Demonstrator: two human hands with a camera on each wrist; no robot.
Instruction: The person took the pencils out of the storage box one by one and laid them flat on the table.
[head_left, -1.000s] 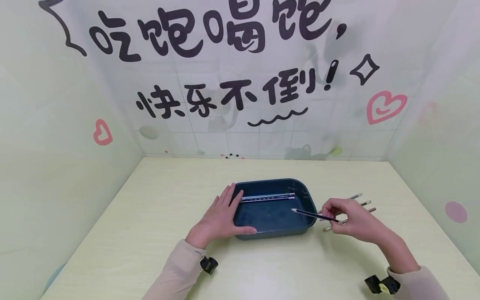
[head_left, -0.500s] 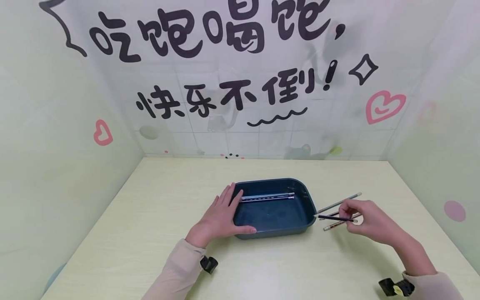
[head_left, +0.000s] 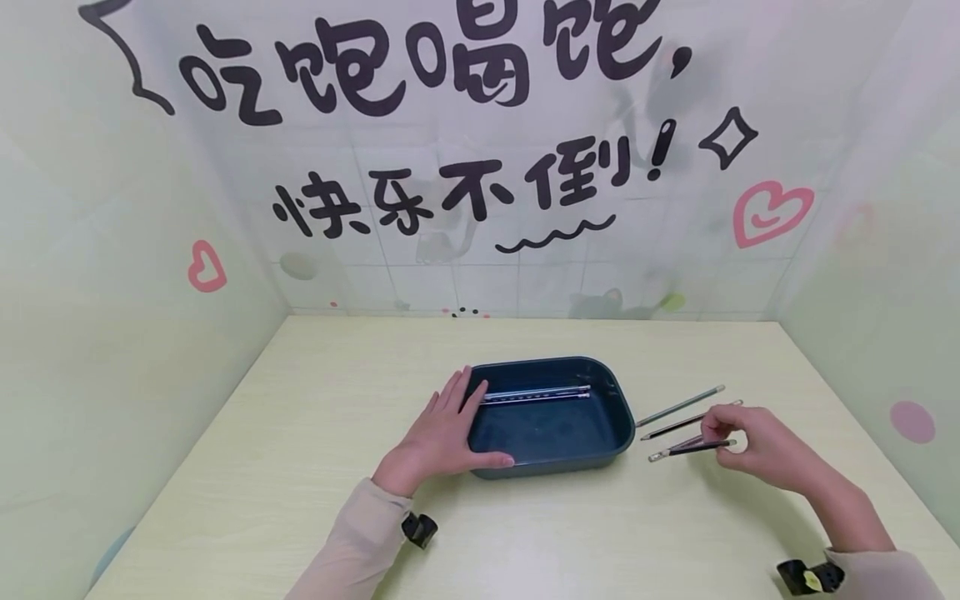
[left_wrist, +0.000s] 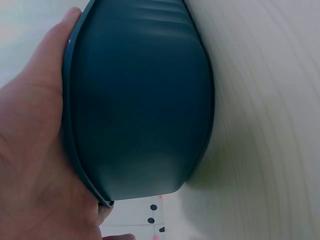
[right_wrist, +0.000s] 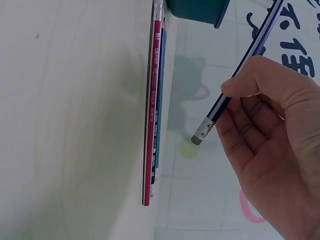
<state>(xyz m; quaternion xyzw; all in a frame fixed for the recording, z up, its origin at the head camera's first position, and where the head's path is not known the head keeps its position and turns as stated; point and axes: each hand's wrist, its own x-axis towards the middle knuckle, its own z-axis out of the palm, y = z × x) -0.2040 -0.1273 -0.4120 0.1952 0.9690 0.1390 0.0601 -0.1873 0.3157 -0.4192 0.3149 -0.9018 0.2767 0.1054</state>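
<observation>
My left hand (head_left: 435,442) rests on the left end of a dark blue-green plastic tray (head_left: 555,470), fingers spread over the rim and thumb along the near edge. Two dark pencils (head_left: 534,395) lie inside the tray along its far side. To the right of the tray, my right hand (head_left: 776,450) pinches a dark striped pencil (right_wrist: 217,109) between thumb and fingers, above the table; its grey eraser end shows in the right wrist view. Below it lie a red-and-black pencil (right_wrist: 154,85), a teal pencil (head_left: 678,406) and a dark pencil (head_left: 670,428).
The pale wood-grain table (head_left: 300,417) meets a light wall sheet (head_left: 525,283) with black lettering at the back. Pale panels stand at left and right. A black wrist camera (head_left: 418,529) sits at each sleeve.
My right hand has drawn back to the right with the pencil, away from over the tray's right rim to above the loose pencils. The left hand and the tray have not moved.
</observation>
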